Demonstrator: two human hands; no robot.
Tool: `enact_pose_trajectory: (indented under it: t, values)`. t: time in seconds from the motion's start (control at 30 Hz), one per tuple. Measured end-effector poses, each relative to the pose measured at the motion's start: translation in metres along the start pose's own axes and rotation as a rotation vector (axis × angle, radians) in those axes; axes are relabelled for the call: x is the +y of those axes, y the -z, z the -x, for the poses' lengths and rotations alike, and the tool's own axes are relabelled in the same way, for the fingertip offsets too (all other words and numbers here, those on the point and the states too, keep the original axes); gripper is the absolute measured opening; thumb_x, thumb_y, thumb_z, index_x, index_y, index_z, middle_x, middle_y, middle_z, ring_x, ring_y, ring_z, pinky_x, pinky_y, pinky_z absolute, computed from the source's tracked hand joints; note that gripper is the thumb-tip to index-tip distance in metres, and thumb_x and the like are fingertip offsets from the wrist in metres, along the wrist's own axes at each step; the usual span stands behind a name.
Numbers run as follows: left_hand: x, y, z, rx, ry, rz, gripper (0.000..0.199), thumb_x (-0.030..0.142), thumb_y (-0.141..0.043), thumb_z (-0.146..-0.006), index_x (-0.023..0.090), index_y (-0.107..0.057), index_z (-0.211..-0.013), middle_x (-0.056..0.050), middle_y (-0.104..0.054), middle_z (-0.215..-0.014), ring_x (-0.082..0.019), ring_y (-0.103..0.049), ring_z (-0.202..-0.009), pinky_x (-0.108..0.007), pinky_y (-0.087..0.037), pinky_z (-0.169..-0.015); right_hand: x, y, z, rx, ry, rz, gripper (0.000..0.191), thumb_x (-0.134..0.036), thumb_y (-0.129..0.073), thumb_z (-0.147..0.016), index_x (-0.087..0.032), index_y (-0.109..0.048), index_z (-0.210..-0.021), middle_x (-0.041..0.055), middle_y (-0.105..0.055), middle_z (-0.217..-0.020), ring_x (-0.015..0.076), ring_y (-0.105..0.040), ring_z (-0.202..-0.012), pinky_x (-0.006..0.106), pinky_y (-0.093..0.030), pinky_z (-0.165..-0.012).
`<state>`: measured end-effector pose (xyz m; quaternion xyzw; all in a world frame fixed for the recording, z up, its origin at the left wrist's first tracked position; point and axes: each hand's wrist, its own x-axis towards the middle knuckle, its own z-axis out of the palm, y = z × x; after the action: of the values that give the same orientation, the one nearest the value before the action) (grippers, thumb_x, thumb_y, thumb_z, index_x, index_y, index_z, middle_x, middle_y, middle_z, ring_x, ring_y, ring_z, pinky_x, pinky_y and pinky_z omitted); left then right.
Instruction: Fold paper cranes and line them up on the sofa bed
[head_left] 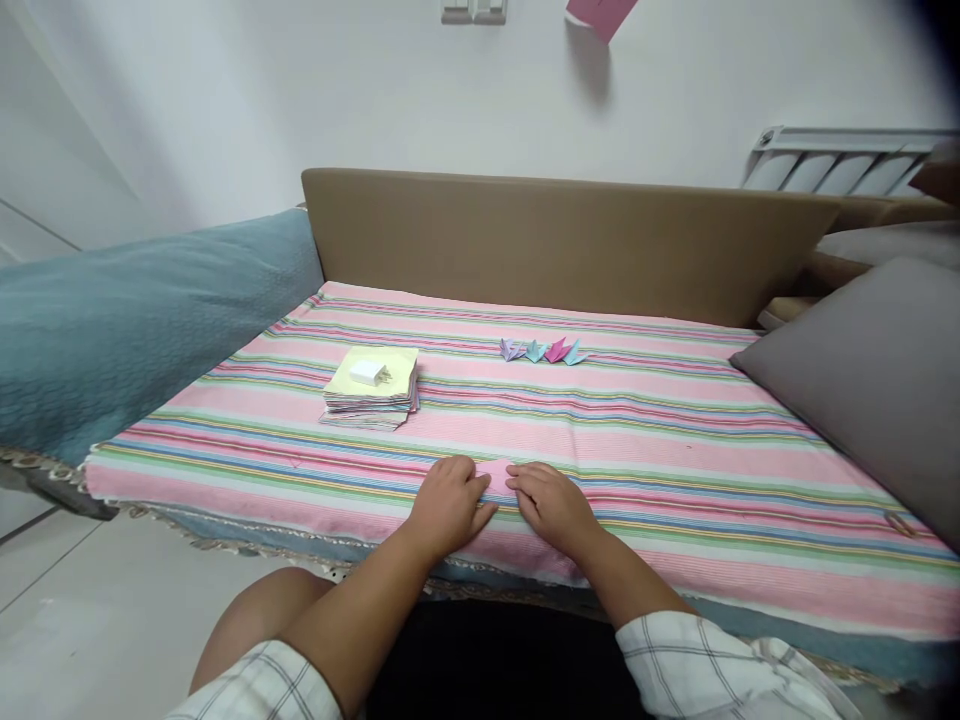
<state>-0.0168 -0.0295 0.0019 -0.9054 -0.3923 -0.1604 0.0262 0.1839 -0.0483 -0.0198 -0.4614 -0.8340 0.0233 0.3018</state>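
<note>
Our left hand [451,505] and right hand [555,508] touch opposite ends of pink paper [494,476] on the striped cloth [645,450]; we cannot tell whether they pinch it. Likely light and easily creased, it suits a gentle edge hold.

Bright, soft light is filling the room, seemingly from above, with the pink paper [602,15] on the white wall [225,110] casting a soft shadow below itself and the floor [67,625] catching faint glare. Wide lens is stretching the grey pillow [870,370] at the edge; blurry black is swallowing the top-right corner. Pink sheet [495,476] is blending into the striped cloth [675,408].
</note>
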Motion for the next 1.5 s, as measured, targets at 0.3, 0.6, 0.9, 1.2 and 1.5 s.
enact_pose_trajectory:
  t: [0.3,0.6,0.9,1.2,1.5]
  values:
    - [-0.006,0.005,-0.007,0.136,0.041,0.027,0.015,0.033,-0.061,-0.079,0.02,-0.066,-0.085,-0.004,-0.057,-0.09,-0.02,-0.048,-0.089,-0.036,-0.034,-0.082,0.001,0.0,-0.001,-0.011,-0.003,-0.013,0.024,-0.012,-0.05,-0.082,-0.021,-0.068,-0.095,0.004,-0.068,-0.106,0.0191,-0.06,-0.099,0.037,-0.049,-0.09]
    - [-0.012,-0.009,-0.021,-0.055,-0.049,0.091,0.018,0.036,-0.067,-0.076,0.028,-0.07,-0.092,-0.002,-0.059,-0.082,-0.018,-0.054,-0.083,-0.032,-0.034,-0.075,0.011,0.003,-0.001,-0.058,0.0,-0.061,0.016,-0.021,-0.052,-0.084,-0.024,-0.067,-0.09,0.0024,-0.068,-0.107,0.0189,-0.06,-0.099,0.036,-0.049,-0.087]
    - [-0.01,-0.007,-0.023,-0.051,-0.038,0.062,0.014,0.036,-0.062,-0.08,0.027,-0.072,-0.086,-0.002,-0.059,-0.079,-0.016,-0.055,-0.078,-0.029,-0.034,-0.069,0.013,0.004,-0.002,-0.084,-0.027,-0.068,0.009,-0.027,-0.059,-0.083,-0.025,-0.067,-0.087,0.0026,-0.068,-0.106,0.019,-0.06,-0.1,0.036,-0.049,-0.085]
    - [-0.011,-0.01,-0.022,-0.021,-0.045,0.098,0.02,0.038,-0.055,-0.084,0.024,-0.07,-0.084,-0.003,-0.058,-0.08,-0.017,-0.055,-0.078,-0.029,-0.036,-0.068,0.01,0.003,-0.002,-0.051,-0.054,-0.07,0.009,-0.025,-0.058,-0.083,-0.024,-0.064,-0.077,0.0024,-0.069,-0.103,0.0185,-0.061,-0.097,0.035,-0.049,-0.084]
    - [-0.01,-0.011,-0.022,-0.021,0.006,0.128,0.022,0.036,-0.053,-0.086,0.02,-0.065,-0.08,-0.004,-0.058,-0.084,-0.018,-0.053,-0.081,-0.03,-0.038,-0.071,0.005,0.003,-0.001,-0.017,-0.085,-0.09,0.013,-0.024,-0.053,-0.086,-0.023,-0.061,-0.075,0.0032,-0.069,-0.099,0.0174,-0.06,-0.098,0.034,-0.047,-0.086]
